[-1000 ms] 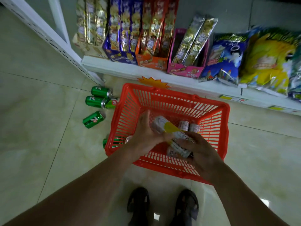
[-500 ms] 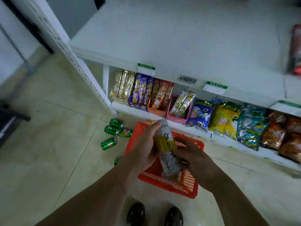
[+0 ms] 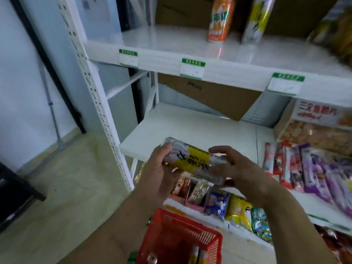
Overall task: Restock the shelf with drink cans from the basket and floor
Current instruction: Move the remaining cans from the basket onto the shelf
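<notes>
A tall white-and-yellow drink can (image 3: pixel 192 160) lies sideways between both my hands, in front of the middle shelf (image 3: pixel 190 128). My left hand (image 3: pixel 158 168) grips its left end. My right hand (image 3: pixel 238 168) curls round its right end. Below, the red basket (image 3: pixel 209 242) sits on the floor with more cans (image 3: pixel 198 254) inside. On the upper shelf (image 3: pixel 171 44) stand an orange can (image 3: pixel 221 18) and a white-and-yellow can (image 3: pixel 255 20). A bit of a green can (image 3: pixel 132 257) shows left of the basket.
The white perforated upright (image 3: pixel 95 92) frames the shelving on the left. Snack packets (image 3: pixel 312 168) lie on the middle shelf's right part, and snack bags (image 3: pixel 238 212) fill the bottom shelf. Cardboard (image 3: pixel 209 94) backs the shelves. A dark object (image 3: pixel 17 199) is at the far left.
Both hands have lifted the can from the basket up to the height of the middle shelf. My view has swung upward from the floor to the upper shelves.
</notes>
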